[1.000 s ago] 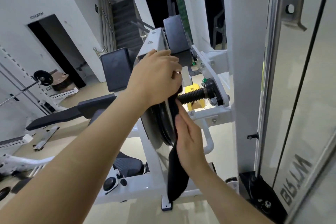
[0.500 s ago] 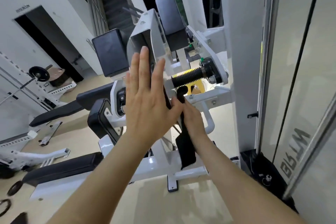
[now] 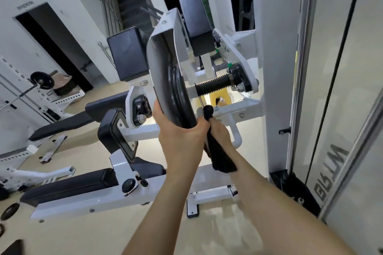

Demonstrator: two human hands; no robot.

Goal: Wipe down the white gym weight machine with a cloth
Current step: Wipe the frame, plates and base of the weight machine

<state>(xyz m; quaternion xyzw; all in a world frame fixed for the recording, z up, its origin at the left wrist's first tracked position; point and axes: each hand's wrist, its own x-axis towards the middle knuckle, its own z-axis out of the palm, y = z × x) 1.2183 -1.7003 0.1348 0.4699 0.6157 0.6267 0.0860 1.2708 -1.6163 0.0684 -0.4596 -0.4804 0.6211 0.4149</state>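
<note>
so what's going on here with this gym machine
A person is cleaning a white weight machine. The left hand grips the bottom of the machine's black disc and the white cover around it. The right hand holds a black cloth right beside the disc, just below a small black knob. The cloth's loose end hangs down along the wrist.

The machine frame point(image 3: 99, 198) is painted white and its pads point(image 3: 126, 56) are covered in black; the cloth point(image 3: 219, 155) is black, the floor point(image 3: 93, 234) beige.
</note>
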